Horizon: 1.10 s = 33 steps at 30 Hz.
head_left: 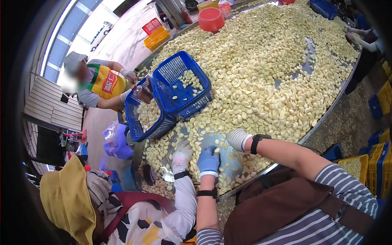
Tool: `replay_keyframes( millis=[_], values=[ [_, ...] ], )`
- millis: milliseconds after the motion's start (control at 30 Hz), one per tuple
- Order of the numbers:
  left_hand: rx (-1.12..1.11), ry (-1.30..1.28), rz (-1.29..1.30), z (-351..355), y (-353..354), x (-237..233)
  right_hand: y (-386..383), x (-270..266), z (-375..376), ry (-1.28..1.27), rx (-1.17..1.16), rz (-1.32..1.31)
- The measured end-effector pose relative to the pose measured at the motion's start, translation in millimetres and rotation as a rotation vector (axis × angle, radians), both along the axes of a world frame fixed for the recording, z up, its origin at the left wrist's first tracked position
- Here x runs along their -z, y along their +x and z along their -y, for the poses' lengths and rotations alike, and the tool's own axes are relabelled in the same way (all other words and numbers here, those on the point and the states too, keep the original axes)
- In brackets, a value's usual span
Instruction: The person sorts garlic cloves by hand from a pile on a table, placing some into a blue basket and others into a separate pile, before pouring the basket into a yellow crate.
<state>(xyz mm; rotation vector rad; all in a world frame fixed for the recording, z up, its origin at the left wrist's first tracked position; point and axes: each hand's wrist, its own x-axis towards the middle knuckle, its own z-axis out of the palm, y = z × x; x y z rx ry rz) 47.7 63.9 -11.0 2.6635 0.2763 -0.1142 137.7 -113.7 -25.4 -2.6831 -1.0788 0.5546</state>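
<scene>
Pale, flat, cream-coloured pieces [253, 77] lie heaped over a large metal table [230, 143]. My left hand [209, 160], in a blue glove with a dark wristband above it, rests low among the pieces at the table's near side; its fingers point away from me and look spread, and nothing shows in them. To its right is my right hand [238, 139], in a white striped glove with a black band at the wrist. It touches the edge of the heap, its fingers bent down and together; what they hold, if anything, is hidden.
A co-worker in a yellow hat [67, 200] works close on my left, one gloved hand beside mine. Another person in a yellow apron [108, 83] stands by two blue baskets [185, 61]. A red tub [211, 19] sits at the back. Yellow crates [373, 167] are at right.
</scene>
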Motion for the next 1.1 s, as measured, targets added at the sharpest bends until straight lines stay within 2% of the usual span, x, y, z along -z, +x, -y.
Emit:
replay_keyframes(
  millis=[33, 67, 100, 167, 200, 233, 267, 300, 333, 367, 400, 433, 500, 533, 567, 600, 633, 700, 767, 800, 833, 900, 967, 1033, 1100],
  values=[
    [0.072, 0.065, -0.006, 10, 5, 5, 0, 3, 2, 0.023, 0.011, -0.001],
    [0.089, 0.131, -0.165, 16, 10, 11, 1, 5, 6, 0.08, 0.04, 0.011],
    [0.047, 0.155, -0.167, 22, 12, 19, 2, -4, 9, 0.077, 0.041, 0.025],
    [0.022, 0.155, -0.206, 26, 16, 26, 6, -21, 16, 0.214, 0.292, -0.195],
    [0.026, 0.153, -0.199, 27, 16, 27, 20, -12, 18, 0.29, 0.304, -0.387],
    [0.019, 0.14, -0.212, 30, 15, 26, 35, -16, 16, 0.367, 0.575, -0.95],
    [0.012, 0.127, -0.227, 33, 16, 25, 49, -34, 13, 0.404, 0.704, -1.09],
    [0.015, 0.122, -0.222, 34, 21, 23, 69, -22, -1, 0.659, 0.775, -1.163],
    [0.005, 0.061, -0.212, 34, 24, 21, 57, -97, -5, 1.113, 0.859, -1.229],
    [-0.006, 0.003, -0.21, 34, 21, 21, 55, -129, -8, 1.485, 0.658, -1.155],
    [0.035, 0.096, -0.023, 26, 16, 45, 59, -135, -13, 1.36, 0.744, -1.158],
    [0.037, 0.103, -0.023, 24, 11, 41, 82, -131, -17, 1.363, 0.56, -0.79],
    [-0.331, -0.863, -0.422, 21, 18, 30, 87, -106, -6, 0.597, 0.468, -0.075],
    [-0.395, -1.043, -0.354, 23, 11, 31, 71, -108, 4, 0.223, 0.456, 0.003],
    [-0.39, -1.052, -0.348, 23, 10, 27, 65, -77, 12, 0.088, 0.433, 0.024],
    [-0.415, -1.233, -0.364, 24, 4, 23, 47, -43, 23, 0.078, 0.316, 0.338],
    [-0.446, -1.41, -0.384, 24, -4, 19, 32, -26, 24, 0.145, 0.266, 0.467],
    [-0.47, -1.425, -0.342, 29, -9, 16, 27, -18, 15, 0.351, 0.201, -0.09],
    [-0.534, -1.52, -0.229, 31, -5, 25, 18, -15, 12, 0.578, 0.174, -0.389],
    [-0.452, -1.733, -0.307, 21, -4, 30, 11, -31, 12, 0.467, 0.126, -0.174],
    [-0.464, -1.727, -0.329, 25, -10, 29, -3, -53, 18, 0.581, 0.023, -0.141],
    [-0.495, -1.75, -0.341, 38, -12, 17, -15, -86, 29, 0.333, -0.077, -0.339],
    [-0.567, -1.7, -0.374, 54, -20, 2, -24, -85, 38, 0.292, -0.06, -0.278],
    [-0.377, -1.532, -0.602, 63, -25, -16, -34, -84, 50, 0.247, -0.048, -0.225],
    [-0.363, -1.506, -0.63, 71, -27, -14, -46, -85, 65, 0.262, -0.034, -0.182]
  ],
)
